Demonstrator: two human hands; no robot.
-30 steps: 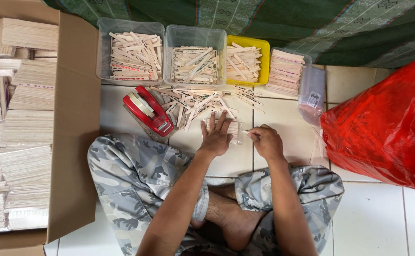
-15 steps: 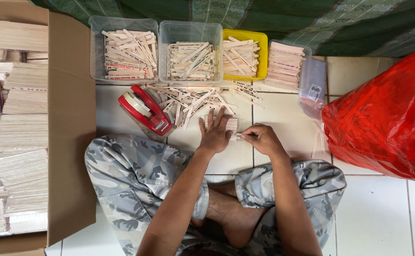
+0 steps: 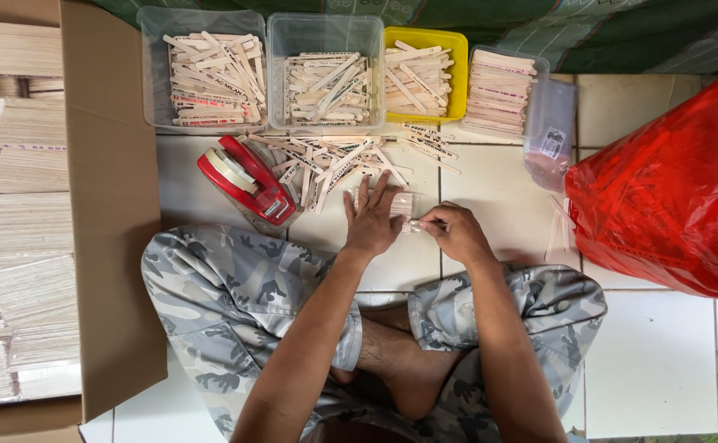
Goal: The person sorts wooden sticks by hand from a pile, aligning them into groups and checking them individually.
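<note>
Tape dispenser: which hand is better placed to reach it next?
Left, probably. The left hand lies flat on the stick bundle right beside the red tape dispenser; the right hand pinches the bundle's far end.

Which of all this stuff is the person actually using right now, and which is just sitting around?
In use:
- left hand, flat on a small bundle of wooden sticks
- right hand, at the bundle's end

Lying about:
- red tape dispenser
- loose sticks on the floor
- four tubs of sticks
- cardboard box
- red plastic bag
</note>
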